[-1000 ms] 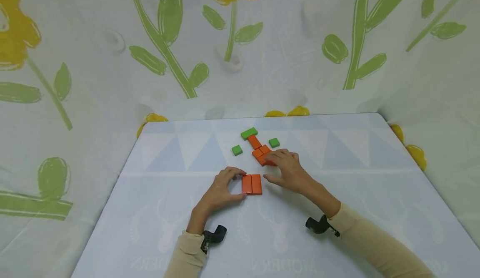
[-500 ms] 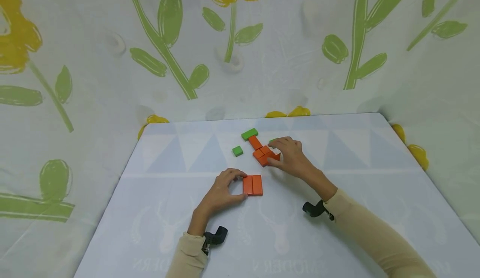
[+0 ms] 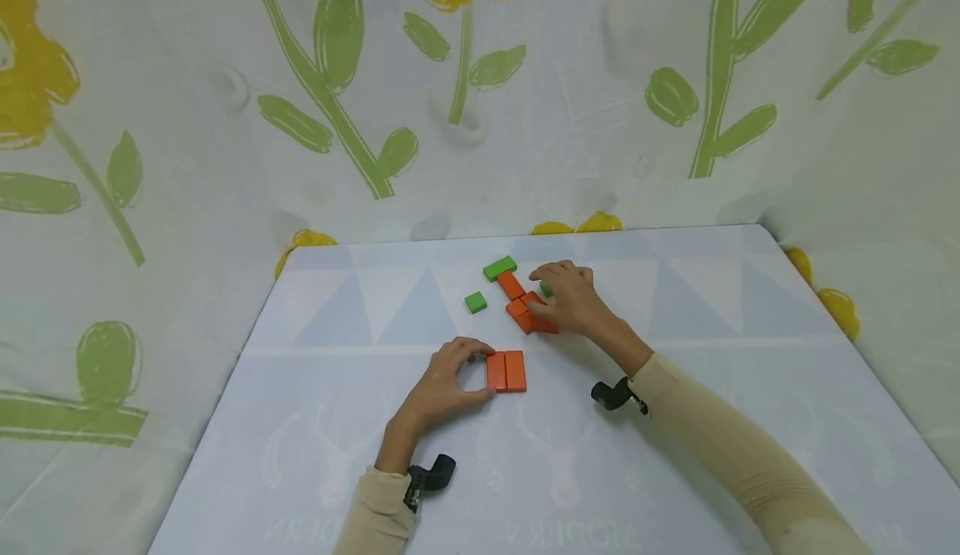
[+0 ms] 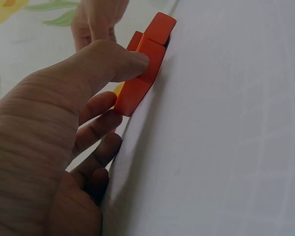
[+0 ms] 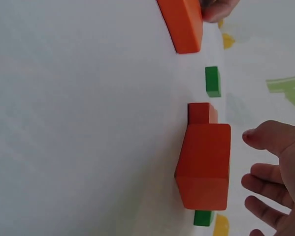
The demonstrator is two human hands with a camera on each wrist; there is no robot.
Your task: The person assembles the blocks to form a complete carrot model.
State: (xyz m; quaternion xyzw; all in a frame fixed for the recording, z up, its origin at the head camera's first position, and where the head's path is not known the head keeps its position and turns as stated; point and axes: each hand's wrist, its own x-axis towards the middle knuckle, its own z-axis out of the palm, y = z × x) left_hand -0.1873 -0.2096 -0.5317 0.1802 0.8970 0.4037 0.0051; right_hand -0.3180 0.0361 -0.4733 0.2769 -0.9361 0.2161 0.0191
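Two orange blocks (image 3: 515, 372) lie side by side on the table, long edges together. My left hand (image 3: 444, 384) holds the left one of them by its ends, thumb at the near end and index finger at the far end. In the left wrist view that thumb (image 4: 130, 64) presses against the orange side. My right hand (image 3: 576, 301) hovers over a group of orange blocks (image 3: 517, 309), partly hiding them. In the right wrist view its fingers (image 5: 265, 184) are spread, apart from the large orange block (image 5: 204, 157), with nothing between them.
A long green block (image 3: 499, 268) lies beyond the orange group. One small green block (image 3: 476, 302) is to its left, another green block (image 3: 546, 288) is half covered by the right hand. A flower-patterned cloth (image 3: 555, 147) hangs behind the white table (image 3: 337, 438).
My right hand has moved away from me, from the near side of the orange group to above it. My left hand and the two blocks there have stayed in place.
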